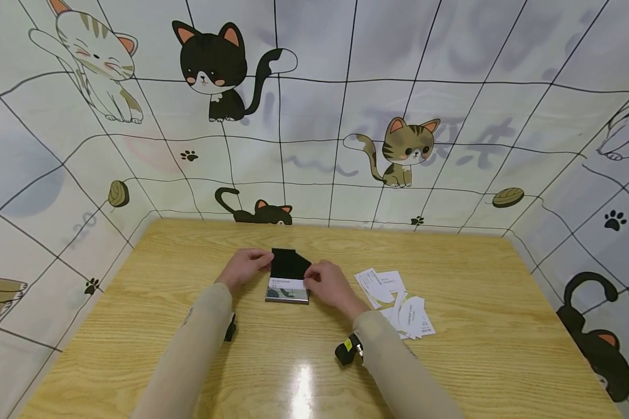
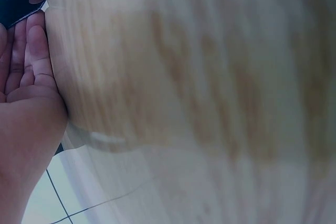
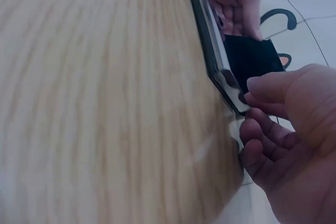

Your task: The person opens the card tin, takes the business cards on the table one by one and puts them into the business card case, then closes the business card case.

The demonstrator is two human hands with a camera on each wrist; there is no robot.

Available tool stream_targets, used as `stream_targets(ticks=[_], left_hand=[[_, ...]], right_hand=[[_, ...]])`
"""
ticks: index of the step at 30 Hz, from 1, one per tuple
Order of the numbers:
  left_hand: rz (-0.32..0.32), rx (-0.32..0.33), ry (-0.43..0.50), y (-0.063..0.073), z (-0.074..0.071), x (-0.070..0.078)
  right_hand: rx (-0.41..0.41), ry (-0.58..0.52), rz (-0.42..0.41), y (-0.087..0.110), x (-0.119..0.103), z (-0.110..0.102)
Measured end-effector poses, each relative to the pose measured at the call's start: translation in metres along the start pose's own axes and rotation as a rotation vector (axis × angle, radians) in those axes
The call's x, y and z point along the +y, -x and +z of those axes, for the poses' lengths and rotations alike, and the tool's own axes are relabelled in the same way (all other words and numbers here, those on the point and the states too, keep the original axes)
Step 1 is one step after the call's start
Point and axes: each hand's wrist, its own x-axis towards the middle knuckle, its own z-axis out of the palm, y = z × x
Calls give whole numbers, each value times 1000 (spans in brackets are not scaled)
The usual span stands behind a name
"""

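Note:
A business card case (image 1: 286,300) lies on the table with its black lid (image 1: 284,264) raised at the far side. In it sits a white printed card (image 1: 282,284) with a picture along its lower part. My left hand (image 1: 245,266) pinches the lid's left edge between thumb and fingers. At the right side, my right hand (image 1: 331,285) holds the case where lid and body meet, thumb on the inner face. The right wrist view shows the case's shiny metal side (image 3: 228,80) near the right fingertips. In the left wrist view only a dark corner of the case shows above the left fingers (image 2: 39,43).
Several loose white business cards (image 1: 411,314) lie spread and overlapping on the wooden table (image 1: 477,361), to the right of the right hand. A cloth backdrop (image 1: 314,105) with cartoon cats and grid lines stands behind the table and along both sides.

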Motion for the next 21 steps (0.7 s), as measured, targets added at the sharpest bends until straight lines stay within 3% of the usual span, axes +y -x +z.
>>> stream_targets(ticks=[9,21], left_hand=[[-6,2,7,-1,0,-1],[-23,-2,1,-1,0,0]], right_hand=[[25,-78,58,8,12,-23],[3,44,147,32,30,-68]])
